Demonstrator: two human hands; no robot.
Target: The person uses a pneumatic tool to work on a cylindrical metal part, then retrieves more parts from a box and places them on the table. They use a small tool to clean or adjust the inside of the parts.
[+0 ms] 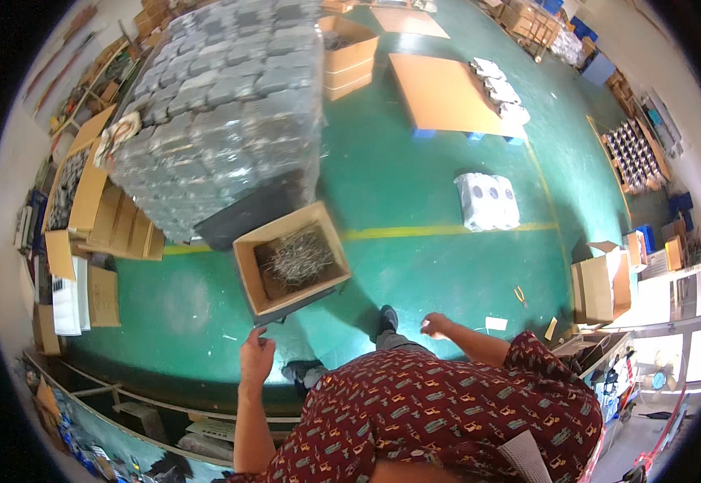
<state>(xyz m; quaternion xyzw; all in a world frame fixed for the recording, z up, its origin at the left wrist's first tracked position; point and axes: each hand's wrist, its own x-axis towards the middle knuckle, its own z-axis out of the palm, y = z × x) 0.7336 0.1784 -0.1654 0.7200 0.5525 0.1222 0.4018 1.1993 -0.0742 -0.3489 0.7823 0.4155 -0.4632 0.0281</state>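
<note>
My left hand (257,356) hangs below the near edge of an open cardboard box (251,283), its fingers loosely bent and apart, with nothing visible in them. Inside the box lies a tangled heap of thin, greyish strands (298,259). Off to the right, my right hand (437,326) is held over the green floor with its fingers closed. A small whitish spot shows at its fingertips, too small to name. Between my hands are my dark shoes (388,319).
A tall pallet stack in clear film (221,137) stands far left. A cardboard-topped pallet (439,92) and a white wrapped pack (487,203) lie ahead. An open carton (600,288) stands right, near yellow-handled pliers (520,296) on the floor. A cluttered bench (125,451) is at lower left.
</note>
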